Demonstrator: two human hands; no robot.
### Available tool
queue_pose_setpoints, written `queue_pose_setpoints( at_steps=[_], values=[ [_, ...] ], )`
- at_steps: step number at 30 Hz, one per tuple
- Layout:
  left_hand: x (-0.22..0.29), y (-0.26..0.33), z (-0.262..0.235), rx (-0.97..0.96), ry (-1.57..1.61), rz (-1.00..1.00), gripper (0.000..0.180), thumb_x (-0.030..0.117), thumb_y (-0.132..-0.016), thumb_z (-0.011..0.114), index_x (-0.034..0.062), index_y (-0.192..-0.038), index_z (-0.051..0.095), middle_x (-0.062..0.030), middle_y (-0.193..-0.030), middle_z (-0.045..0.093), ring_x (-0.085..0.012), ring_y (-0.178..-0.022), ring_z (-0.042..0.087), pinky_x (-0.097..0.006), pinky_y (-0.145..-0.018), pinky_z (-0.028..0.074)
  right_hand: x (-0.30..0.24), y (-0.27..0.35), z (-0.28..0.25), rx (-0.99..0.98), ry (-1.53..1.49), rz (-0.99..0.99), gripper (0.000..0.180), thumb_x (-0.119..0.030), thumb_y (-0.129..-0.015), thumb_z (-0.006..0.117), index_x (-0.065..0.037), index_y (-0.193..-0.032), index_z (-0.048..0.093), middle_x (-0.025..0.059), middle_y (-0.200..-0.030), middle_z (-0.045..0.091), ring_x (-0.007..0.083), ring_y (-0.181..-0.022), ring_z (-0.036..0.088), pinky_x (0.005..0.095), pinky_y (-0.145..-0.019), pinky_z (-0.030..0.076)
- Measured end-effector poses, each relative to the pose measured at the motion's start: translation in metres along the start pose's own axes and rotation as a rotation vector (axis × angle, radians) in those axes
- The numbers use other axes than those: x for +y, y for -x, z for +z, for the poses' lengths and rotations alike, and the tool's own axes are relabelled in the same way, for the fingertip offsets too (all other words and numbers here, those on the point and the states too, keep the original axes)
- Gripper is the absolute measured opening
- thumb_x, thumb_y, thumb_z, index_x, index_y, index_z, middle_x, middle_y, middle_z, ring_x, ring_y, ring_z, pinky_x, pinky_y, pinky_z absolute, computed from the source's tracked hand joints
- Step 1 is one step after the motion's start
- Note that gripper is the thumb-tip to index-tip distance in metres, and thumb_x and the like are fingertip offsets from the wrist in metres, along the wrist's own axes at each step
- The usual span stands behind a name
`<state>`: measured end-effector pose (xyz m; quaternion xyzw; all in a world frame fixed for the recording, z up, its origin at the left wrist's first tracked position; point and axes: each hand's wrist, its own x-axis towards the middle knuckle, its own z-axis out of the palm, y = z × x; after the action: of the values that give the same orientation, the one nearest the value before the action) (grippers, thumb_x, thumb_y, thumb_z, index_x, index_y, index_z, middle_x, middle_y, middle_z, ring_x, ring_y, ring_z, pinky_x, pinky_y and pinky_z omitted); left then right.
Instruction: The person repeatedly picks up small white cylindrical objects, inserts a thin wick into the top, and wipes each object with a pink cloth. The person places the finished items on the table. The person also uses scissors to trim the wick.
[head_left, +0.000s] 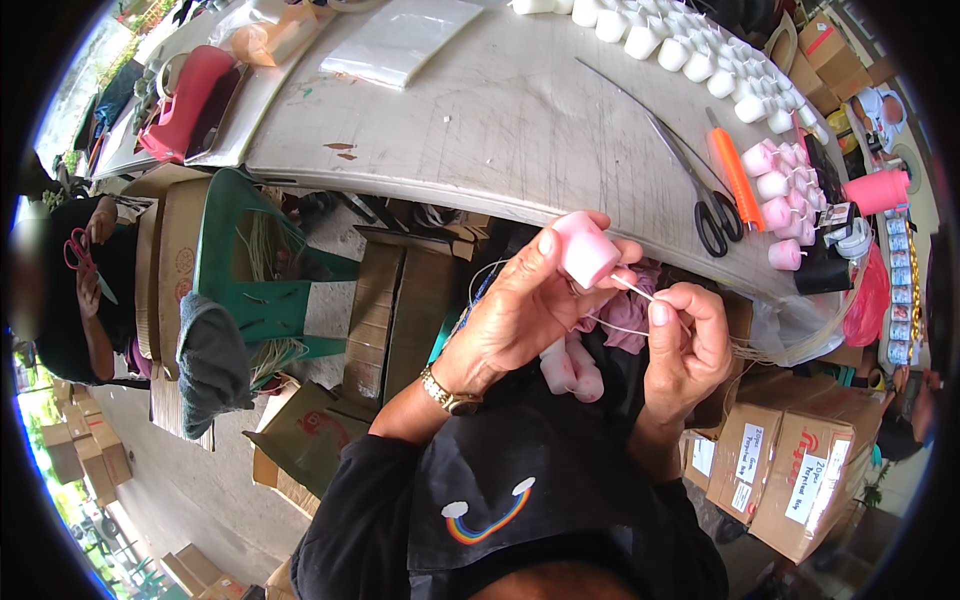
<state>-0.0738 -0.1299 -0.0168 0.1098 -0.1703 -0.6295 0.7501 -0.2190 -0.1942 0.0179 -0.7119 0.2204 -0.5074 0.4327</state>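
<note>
Pink candle (585,250) is being held, tilted, in the left grip (525,310), in front of the near edge of the bench (430,140); it is being grasped between thumb and fingers. By the right grip (685,350), a thin white strand (632,288) is being pinched between thumb and forefinger, and it is being stretched toward the candle's lower end. A slack loop is hanging below, between the two grips. On the left wrist, a gold-coloured watch (455,398) is being worn.

Beneath the grips, pale pink cylinders (572,372) are lying near the lap, above a black apron (540,470); beside them a pink cloth (640,312) is being partly hidden by the hands.

On the bench, to the right, black-handled scissors (694,178) are lying just beside an orange cutter (737,175). Farther right, a cluster of pink candles (776,187) is being bordered by dark items. Along the far edge, white candles (700,66) are standing in rows. At the far left, a red tape dispenser (190,102) is resting near clear plastic bags (400,42).

Off the bench, on the left, a green chair (228,245) is being draped with a grey cloth (213,365); beyond it, red-handled scissors (76,248) are being held by another person. On the right, cardboard boxes (775,465) are standing.
</note>
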Motion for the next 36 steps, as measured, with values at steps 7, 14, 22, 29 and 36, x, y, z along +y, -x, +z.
queue_pose_setpoints(
  at_steps=[7, 14, 22, 29, 36],
  values=[
    [-0.015, -0.005, -0.008, -0.067, 0.342, -0.133, 0.061, 0.056, -0.1, 0.037, 0.0069, -0.134, 0.047, -0.0124, -0.128, 0.06, -0.0255, -0.121, 0.055, -0.045, -0.108, 0.037, 0.002, -0.003, 0.007, -0.028, 0.242, -0.239, 0.016, 0.006, -0.084, 0.068, 0.004, -0.099, 0.062, 0.0087, -0.083, 0.066, 0.0108, -0.065, 0.061, 0.0227, -0.057, 0.05],
    [-0.016, -0.004, -0.006, -0.007, 0.349, -0.159, 0.058, 0.056, -0.101, 0.036, 0.0081, -0.131, 0.049, -0.0142, -0.129, 0.06, -0.0283, -0.123, 0.055, -0.046, -0.111, 0.034, 0.004, -0.004, 0.012, -0.06, 0.243, -0.26, 0.014, 0.007, -0.087, 0.066, 0.005, -0.1, 0.062, 0.0052, -0.085, 0.063, 0.0034, -0.066, 0.051, 0.0165, -0.054, 0.041],
    [-0.015, -0.006, -0.008, -0.029, 0.255, -0.089, 0.061, 0.055, -0.1, 0.04, 0.0059, -0.135, 0.046, -0.0138, -0.127, 0.06, -0.0256, -0.122, 0.053, -0.046, -0.105, 0.039, 0.004, -0.003, 0.014, -0.072, 0.296, -0.192, 0.013, 0.007, -0.087, 0.066, 0.004, -0.099, 0.062, 0.0041, -0.082, 0.063, 0.0025, -0.064, 0.052, 0.0163, -0.052, 0.04],
    [-0.019, -0.002, -0.011, 0.048, 0.011, 0.011, 0.052, 0.047, -0.098, 0.051, 0.0081, -0.133, 0.045, -0.017, -0.127, 0.059, -0.0261, -0.121, 0.054, -0.042, -0.106, 0.039, 0.011, -0.006, 0.016, -0.073, 0.32, -0.175, 0.012, 0.007, -0.085, 0.067, 0.003, -0.096, 0.064, 0.0038, -0.078, 0.063, 0.0048, -0.061, 0.052, 0.018, -0.052, 0.039],
    [-0.014, -0.004, -0.015, 0.121, -0.218, 0.137, 0.054, 0.043, -0.096, 0.059, 0.0074, -0.134, 0.045, -0.0241, -0.126, 0.058, -0.0295, -0.121, 0.054, -0.045, -0.108, 0.036, 0.007, -0.009, 0.001, -0.323, 0.286, 0.029, 0.028, 0.008, -0.087, 0.06, -0.002, -0.111, 0.068, 0.0088, -0.088, 0.061, 0.0151, -0.074, 0.06, 0.0258, -0.064, 0.049]
  ],
)
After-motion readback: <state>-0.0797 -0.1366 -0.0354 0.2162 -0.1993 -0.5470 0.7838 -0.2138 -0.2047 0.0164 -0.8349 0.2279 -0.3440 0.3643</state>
